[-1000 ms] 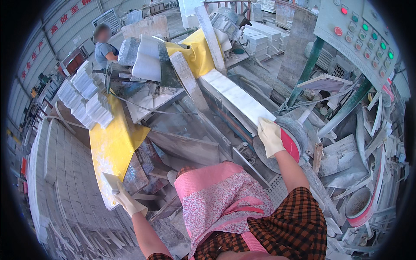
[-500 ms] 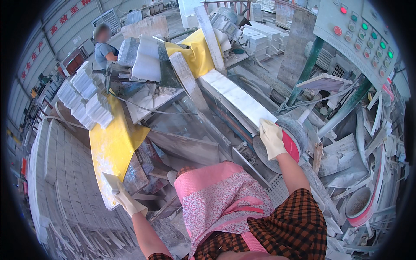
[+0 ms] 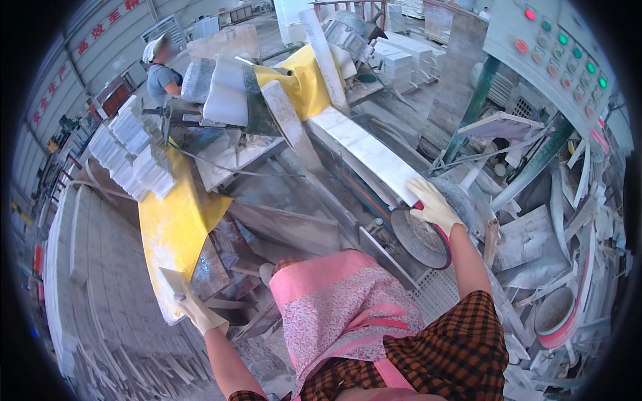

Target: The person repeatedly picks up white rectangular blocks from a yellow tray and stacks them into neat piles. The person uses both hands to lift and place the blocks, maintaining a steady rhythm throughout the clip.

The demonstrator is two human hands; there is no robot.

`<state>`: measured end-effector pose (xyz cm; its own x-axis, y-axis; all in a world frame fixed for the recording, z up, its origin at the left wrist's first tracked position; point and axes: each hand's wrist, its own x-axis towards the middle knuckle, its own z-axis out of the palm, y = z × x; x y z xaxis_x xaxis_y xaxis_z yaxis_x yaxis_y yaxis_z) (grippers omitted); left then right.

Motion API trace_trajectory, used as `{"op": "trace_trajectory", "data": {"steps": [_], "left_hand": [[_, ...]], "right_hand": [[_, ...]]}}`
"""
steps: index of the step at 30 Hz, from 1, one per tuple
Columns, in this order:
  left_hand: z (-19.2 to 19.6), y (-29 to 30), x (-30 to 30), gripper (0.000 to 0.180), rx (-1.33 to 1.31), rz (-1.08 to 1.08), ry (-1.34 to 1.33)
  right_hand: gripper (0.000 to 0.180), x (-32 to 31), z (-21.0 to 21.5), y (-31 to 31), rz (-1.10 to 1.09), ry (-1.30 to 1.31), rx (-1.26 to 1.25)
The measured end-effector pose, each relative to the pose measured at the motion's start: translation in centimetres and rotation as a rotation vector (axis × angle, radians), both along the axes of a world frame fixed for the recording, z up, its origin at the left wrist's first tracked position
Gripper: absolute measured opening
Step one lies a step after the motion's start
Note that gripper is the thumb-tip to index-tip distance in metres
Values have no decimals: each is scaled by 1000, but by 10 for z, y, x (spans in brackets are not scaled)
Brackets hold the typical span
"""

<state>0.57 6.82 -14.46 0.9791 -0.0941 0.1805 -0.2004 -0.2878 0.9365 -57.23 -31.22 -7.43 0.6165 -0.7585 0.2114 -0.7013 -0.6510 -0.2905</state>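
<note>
My left hand (image 3: 202, 315), in a pale glove, is closed on a small white tile (image 3: 172, 281), held at the yellow sheet's (image 3: 175, 234) lower end. A narrow run of white marble tiles (image 3: 361, 148) lies along the conveyor, slanting from far left to near right. Gloved too, my right hand (image 3: 436, 206) grips the near end of that run. Its fingers curve over the far edge and the thumb lies on the near side. Under this hand is the conveyor's end drum (image 3: 421, 239), a round dusty wheel with a red belt edge.
Stacked white tiles (image 3: 134, 147) stand on the yellow sheet's upper part. A grey motor (image 3: 349, 33) tops the machine. A control panel (image 3: 562, 53) with lit buttons hangs at upper right, above broken stone scraps (image 3: 528, 240). A person (image 3: 162, 73) stands at far left.
My right hand has shifted slightly right and up, its fingers now spread around the run's end. More of the drum shows. The left hand stays with its tile. The far person's head has turned.
</note>
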Motion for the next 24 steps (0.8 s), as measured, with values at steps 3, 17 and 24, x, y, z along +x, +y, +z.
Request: {"op": "trace_trajectory", "data": {"steps": [3, 17, 24], "left_hand": [[2, -2, -3, 56, -9, -22, 1], [-8, 1, 5, 58, -80, -72, 81], [6, -2, -3, 59, -34, -31, -23]], "right_hand": [[79, 8, 1, -3, 32, 210, -74], [85, 5, -9, -5, 18, 283, -186], [62, 20, -25, -9, -94, 191, -307]]}}
